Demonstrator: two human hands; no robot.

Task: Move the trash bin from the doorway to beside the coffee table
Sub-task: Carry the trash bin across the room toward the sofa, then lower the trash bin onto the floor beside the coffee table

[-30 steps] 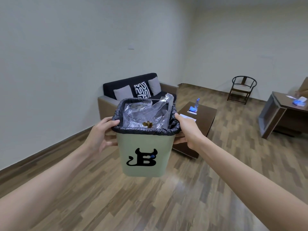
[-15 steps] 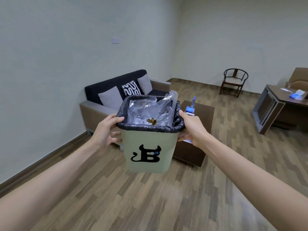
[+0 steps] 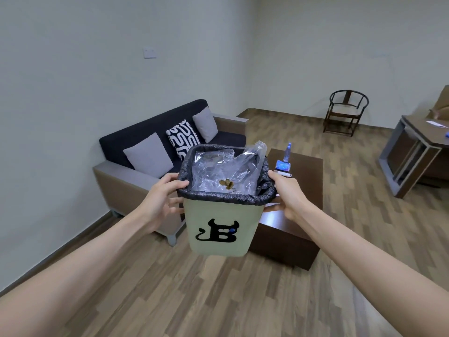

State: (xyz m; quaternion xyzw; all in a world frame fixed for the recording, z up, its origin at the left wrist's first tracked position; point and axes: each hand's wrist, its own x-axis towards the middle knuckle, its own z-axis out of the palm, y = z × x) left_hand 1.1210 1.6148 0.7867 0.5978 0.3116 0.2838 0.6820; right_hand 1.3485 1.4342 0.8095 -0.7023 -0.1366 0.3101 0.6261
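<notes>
Carrying the trash bin [image 3: 220, 229] level, both hands' fingers [image 3: 170, 184] clamped at its rim, toward the centre-right counter [image 3: 303, 171]

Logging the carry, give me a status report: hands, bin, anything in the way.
Left hand and right hand both grip the trash bin at its rim. Bin held off the floor, near the coffee table. Floor ahead shows no obstacle.

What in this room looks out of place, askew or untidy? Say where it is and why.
The clear plastic in the trash bin pokes up past the black liner at the far right corner instead of lying inside. The bin itself tilts slightly in the grip of the left hand and right hand. Nothing looks spilled.
</notes>
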